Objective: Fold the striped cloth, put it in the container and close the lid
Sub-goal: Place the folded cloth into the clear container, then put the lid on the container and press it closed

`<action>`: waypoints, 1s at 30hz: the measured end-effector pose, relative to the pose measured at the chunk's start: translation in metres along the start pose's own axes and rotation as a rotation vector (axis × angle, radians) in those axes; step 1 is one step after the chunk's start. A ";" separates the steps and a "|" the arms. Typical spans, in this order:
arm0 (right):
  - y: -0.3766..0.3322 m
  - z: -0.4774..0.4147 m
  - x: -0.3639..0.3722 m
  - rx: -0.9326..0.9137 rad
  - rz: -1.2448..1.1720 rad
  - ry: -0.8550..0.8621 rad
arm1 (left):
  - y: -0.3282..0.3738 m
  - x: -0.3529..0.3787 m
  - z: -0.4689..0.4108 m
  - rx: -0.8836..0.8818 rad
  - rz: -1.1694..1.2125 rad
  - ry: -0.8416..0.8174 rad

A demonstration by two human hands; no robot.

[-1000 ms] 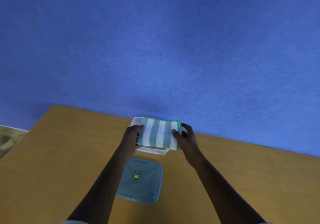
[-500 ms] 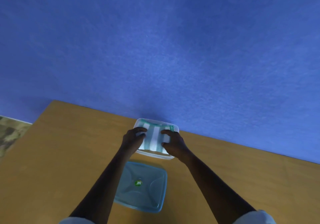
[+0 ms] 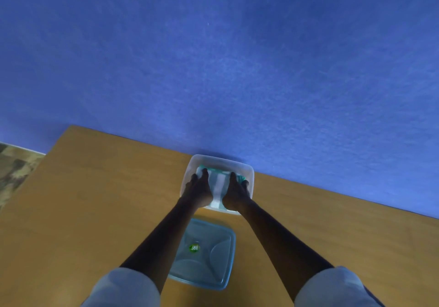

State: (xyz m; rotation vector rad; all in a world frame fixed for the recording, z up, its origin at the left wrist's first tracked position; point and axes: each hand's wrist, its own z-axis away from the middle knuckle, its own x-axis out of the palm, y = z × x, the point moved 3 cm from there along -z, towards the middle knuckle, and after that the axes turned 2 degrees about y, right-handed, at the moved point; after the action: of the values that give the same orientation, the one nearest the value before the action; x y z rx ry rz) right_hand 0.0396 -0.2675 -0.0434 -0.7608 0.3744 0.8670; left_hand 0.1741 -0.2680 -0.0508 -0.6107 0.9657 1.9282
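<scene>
The folded green-and-white striped cloth (image 3: 219, 185) lies inside the clear plastic container (image 3: 247, 167), which stands at the far edge of the wooden table against the blue wall. My left hand (image 3: 199, 188) rests palm down on the cloth's left half, and my right hand (image 3: 236, 191) lies palm down on its right half. On both hands the fingers stretch toward the cloth's far edge. Only a strip of cloth shows between the hands. The bluish transparent lid (image 3: 209, 259) with a green sticker lies flat on the table, just in front of the container, between my forearms.
The wooden table (image 3: 95, 199) stretches left and right of the container. The blue wall (image 3: 213, 69) stands right behind the container. A patch of patterned floor (image 3: 14, 171) shows past the table's left edge.
The cloth went from being held above the container to lying down inside it. Both hands moved from its sides onto its top and now lie flat on it.
</scene>
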 end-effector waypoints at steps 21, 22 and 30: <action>0.003 0.014 0.006 -0.191 0.278 0.027 | 0.014 0.003 0.012 0.037 -0.174 0.308; 0.004 0.014 0.004 -0.201 0.269 0.018 | 0.012 0.001 0.012 0.051 -0.154 0.326; 0.012 0.050 -0.030 -0.375 0.021 0.252 | 0.009 -0.032 0.038 0.201 0.002 0.578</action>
State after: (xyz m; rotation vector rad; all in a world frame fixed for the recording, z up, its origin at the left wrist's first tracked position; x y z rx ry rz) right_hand 0.0122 -0.2422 0.0029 -1.2212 0.4490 0.8746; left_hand 0.1811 -0.2551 -0.0021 -1.0759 1.4939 1.6512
